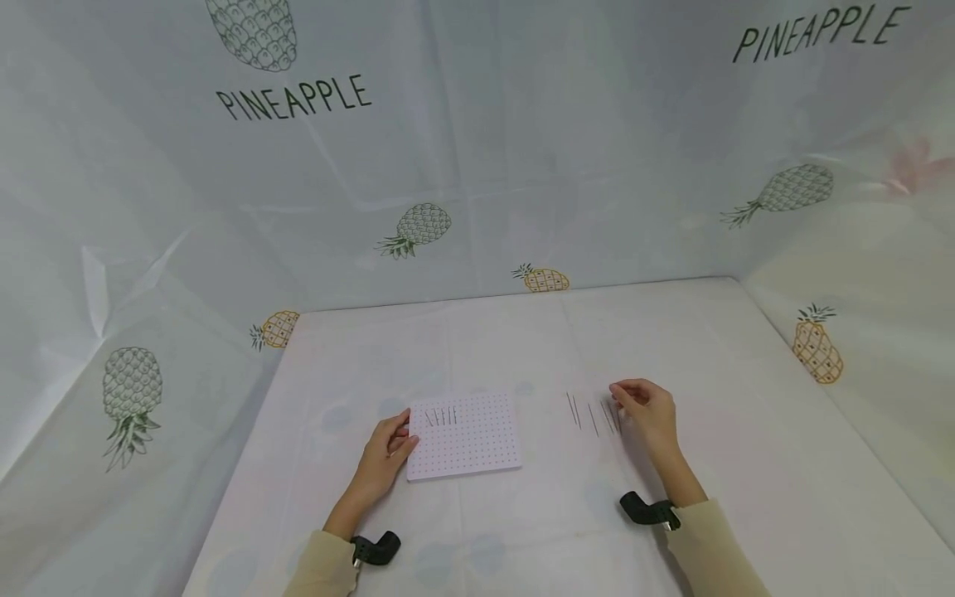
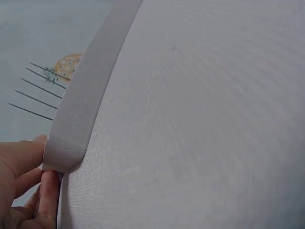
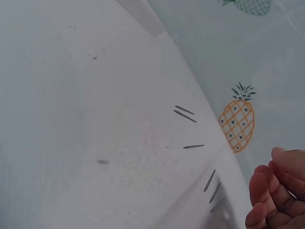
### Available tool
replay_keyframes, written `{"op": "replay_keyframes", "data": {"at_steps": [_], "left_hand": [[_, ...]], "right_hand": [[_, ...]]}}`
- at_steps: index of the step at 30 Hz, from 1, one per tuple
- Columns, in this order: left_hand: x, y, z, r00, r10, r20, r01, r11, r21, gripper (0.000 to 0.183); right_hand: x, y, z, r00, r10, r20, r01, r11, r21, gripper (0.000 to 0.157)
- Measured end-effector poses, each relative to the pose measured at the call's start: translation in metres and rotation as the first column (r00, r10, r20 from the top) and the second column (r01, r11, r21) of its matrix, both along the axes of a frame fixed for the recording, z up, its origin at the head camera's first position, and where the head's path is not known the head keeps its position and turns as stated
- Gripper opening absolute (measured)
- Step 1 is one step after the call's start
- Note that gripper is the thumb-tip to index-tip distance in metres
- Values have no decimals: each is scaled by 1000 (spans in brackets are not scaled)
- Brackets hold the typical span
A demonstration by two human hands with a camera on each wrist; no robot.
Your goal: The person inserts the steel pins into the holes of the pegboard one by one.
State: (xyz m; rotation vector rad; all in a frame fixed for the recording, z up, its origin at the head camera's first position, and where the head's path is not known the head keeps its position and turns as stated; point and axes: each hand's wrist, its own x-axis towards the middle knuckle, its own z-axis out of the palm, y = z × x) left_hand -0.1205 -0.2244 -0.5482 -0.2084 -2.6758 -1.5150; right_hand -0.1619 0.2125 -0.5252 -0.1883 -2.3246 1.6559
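Note:
A white board with a grid of small holes [image 1: 477, 444] lies on the table, and several thin dark pins [image 1: 442, 416] stand in its upper left part. My left hand [image 1: 384, 456] grips the board's left edge; close up in the left wrist view, thumb and fingers [image 2: 28, 164] pinch its corner. Off to the right, several loose dark pins [image 1: 593, 419] lie apart on the table. My right hand [image 1: 647, 412] is just beside the rightmost pins, fingers loosely curled [image 3: 259, 188] and thumb near the forefinger. No pin shows between its fingertips.
A white cloth [image 1: 537, 539] covers the table. Hanging sheets printed with pineapples [image 1: 477, 166] enclose its back and sides. Each wrist carries a black camera mount [image 1: 376, 548].

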Motion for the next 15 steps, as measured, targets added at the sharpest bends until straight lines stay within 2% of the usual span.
{"op": "replay_keyframes", "data": {"at_steps": [7, 15], "left_hand": [[0, -1, 0, 1000, -3, 8, 3, 1000, 18, 55], [1, 0, 1, 1000, -1, 6, 1, 1000, 5, 56]], "right_hand": [[6, 5, -9, 997, -57, 45, 54, 997, 61, 21], [15, 5, -15, 993, -114, 27, 109, 983, 147, 14]]}}
